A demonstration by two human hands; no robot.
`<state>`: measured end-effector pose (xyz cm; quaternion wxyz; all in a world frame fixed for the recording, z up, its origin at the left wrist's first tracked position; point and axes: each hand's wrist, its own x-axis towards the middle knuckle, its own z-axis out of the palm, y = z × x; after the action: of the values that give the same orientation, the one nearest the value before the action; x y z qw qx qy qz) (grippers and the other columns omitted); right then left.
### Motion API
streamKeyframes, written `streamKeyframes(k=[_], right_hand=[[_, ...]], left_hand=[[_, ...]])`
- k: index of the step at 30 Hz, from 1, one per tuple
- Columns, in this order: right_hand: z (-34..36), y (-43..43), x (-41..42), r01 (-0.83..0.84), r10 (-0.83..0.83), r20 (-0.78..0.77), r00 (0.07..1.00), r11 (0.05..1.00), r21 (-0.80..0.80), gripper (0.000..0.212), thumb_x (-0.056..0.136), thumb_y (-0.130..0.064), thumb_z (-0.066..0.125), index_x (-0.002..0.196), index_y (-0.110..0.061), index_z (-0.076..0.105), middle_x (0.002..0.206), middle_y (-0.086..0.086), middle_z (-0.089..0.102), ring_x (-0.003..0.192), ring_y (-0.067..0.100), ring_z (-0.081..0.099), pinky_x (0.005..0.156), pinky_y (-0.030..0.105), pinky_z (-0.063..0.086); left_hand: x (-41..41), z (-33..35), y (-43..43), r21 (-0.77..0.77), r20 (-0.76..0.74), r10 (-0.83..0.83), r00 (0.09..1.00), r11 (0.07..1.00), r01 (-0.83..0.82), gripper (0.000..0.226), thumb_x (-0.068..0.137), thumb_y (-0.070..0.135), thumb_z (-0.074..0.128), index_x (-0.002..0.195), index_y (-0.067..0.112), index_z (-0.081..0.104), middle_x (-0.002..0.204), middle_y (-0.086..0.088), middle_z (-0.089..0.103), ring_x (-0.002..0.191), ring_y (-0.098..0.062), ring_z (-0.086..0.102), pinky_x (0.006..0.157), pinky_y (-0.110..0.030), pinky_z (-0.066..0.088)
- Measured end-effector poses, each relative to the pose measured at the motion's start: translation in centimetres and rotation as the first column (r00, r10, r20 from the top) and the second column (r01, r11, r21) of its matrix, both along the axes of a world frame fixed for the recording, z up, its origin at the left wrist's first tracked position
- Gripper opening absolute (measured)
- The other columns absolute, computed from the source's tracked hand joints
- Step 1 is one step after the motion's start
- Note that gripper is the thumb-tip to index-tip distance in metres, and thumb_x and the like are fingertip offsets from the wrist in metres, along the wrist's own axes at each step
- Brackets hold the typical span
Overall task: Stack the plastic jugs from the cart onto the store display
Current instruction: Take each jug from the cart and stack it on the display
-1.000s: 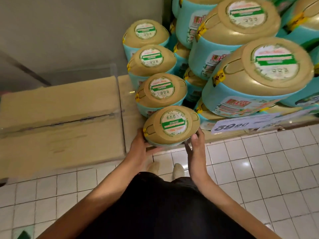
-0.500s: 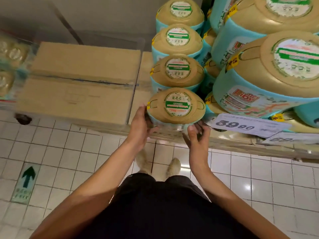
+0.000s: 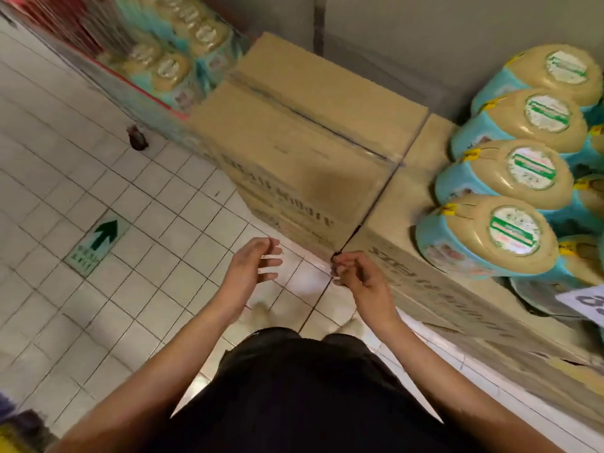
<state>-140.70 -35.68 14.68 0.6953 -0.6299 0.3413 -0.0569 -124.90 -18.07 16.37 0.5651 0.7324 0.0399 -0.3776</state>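
Observation:
Several turquoise jugs with tan lids lie in a row on a cardboard box (image 3: 395, 204) at the right; the nearest jug (image 3: 487, 237) sits at the box's front edge. More such jugs (image 3: 170, 60) are packed in a cart at the upper left, blurred. My left hand (image 3: 255, 266) hovers over the floor tiles with relaxed fingers, holding nothing. My right hand (image 3: 356, 276) is loosely curled, empty, just in front of the box corner, left of the nearest jug.
A larger sealed cardboard box (image 3: 304, 125) stands between the cart and the jug row. A cart wheel (image 3: 137, 140) rests on the white tiled floor. A green arrow sticker (image 3: 98, 240) marks the floor. A price sign (image 3: 588, 302) sticks out at the right.
Both hands have let go of the front jug and drawn back toward me. The view has swung left, bringing the cart into sight.

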Motion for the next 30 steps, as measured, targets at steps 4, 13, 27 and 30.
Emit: streamKeyframes(k=[4,13,27,30], right_hand=[[1.0,3.9,6.8,-0.071,0.072,0.042,0.996,0.997,-0.024,0.022,0.105,0.006,0.050,0.113,-0.005,0.066,0.094,0.004,0.071,0.094,0.020,0.067,0.086,0.034,0.058],[2.0,15.2,19.7,-0.308,0.315,0.057,0.947,0.945,-0.115,0.023,0.101,-0.011,0.059,0.103,-0.030,0.072,0.097,0.001,0.074,0.096,0.025,0.069,0.084,0.031,0.058],[1.6,19.6,40.7,-0.549,0.548,-0.063,0.834,0.814,-0.190,0.017,0.101,0.010,0.055,0.109,0.002,0.067,0.092,-0.009,0.075,0.087,-0.004,0.068,0.078,0.007,0.049],[1.2,20.6,47.7,-0.584,0.581,-0.065,0.811,0.800,-0.139,0.017,0.102,0.006,0.055,0.112,0.002,0.068,0.093,-0.006,0.075,0.089,-0.001,0.070,0.077,0.010,0.052]], left_hand=[[4.4,0.3,10.2,0.007,0.035,0.109,0.993,0.994,-0.109,0.032,0.110,0.030,0.042,0.114,0.018,0.071,0.113,-0.003,0.075,0.108,-0.027,0.071,0.084,-0.037,0.060],[12.0,0.6,24.6,-0.009,0.040,0.305,0.952,0.952,-0.305,0.031,0.110,0.020,0.043,0.123,0.002,0.065,0.121,-0.021,0.069,0.109,-0.034,0.068,0.086,-0.040,0.056],[29.6,0.7,31.1,-0.106,0.116,0.503,0.856,0.864,-0.493,0.026,0.111,0.021,0.042,0.120,0.013,0.066,0.115,-0.010,0.073,0.106,-0.029,0.071,0.090,-0.046,0.057],[34.2,0.4,32.0,-0.074,0.119,0.530,0.840,0.848,-0.525,0.025,0.111,0.023,0.044,0.118,0.018,0.067,0.111,-0.002,0.074,0.103,-0.022,0.072,0.088,-0.042,0.059]])
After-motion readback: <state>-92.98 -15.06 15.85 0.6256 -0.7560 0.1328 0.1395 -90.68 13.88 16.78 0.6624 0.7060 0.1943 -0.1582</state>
